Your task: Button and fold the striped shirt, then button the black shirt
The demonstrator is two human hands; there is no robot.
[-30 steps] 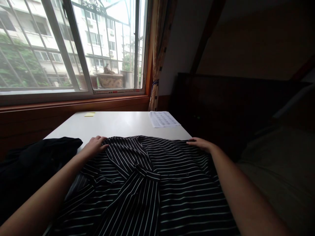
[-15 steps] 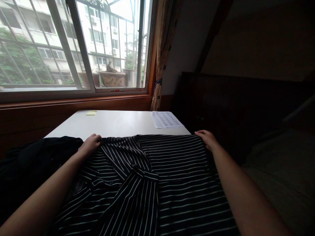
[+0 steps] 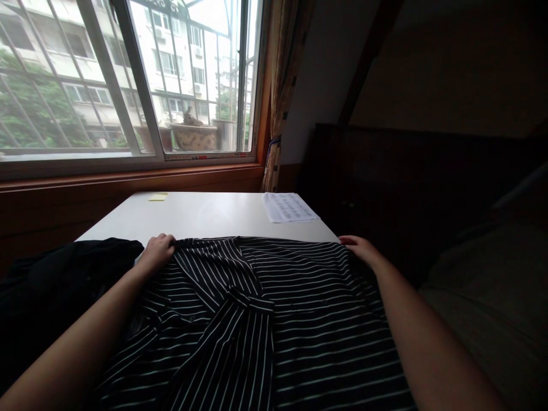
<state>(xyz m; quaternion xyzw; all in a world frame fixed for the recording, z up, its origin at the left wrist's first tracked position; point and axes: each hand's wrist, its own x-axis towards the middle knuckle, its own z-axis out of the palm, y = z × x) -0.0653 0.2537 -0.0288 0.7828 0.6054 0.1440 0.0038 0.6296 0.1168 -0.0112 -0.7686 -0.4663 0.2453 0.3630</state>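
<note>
A black shirt with thin white stripes [image 3: 308,319] lies spread over the near part of a white table [image 3: 201,214]. One sleeve with its cuff is folded across the shirt's middle. My left hand [image 3: 159,251] is closed on the shirt's far left corner. At the far right corner, my right hand [image 3: 359,249] pinches the fabric between thumb and fingers. The shirt's far edge runs between both hands and sags slightly near the right one. Its near end goes out of view at the bottom.
Dark bunched cloth [image 3: 64,285] lies left of the shirt. Printed sheets [image 3: 289,207] rest at the table's back right, and a yellow sticky note [image 3: 158,196] at its back left. Behind stand a barred window [image 3: 192,85] and a tied curtain [image 3: 278,114]. Dark furniture fills the right.
My right hand has come down slightly, and the shirt's far right edge has dropped and slackened with it. My left hand stays almost where it was.
</note>
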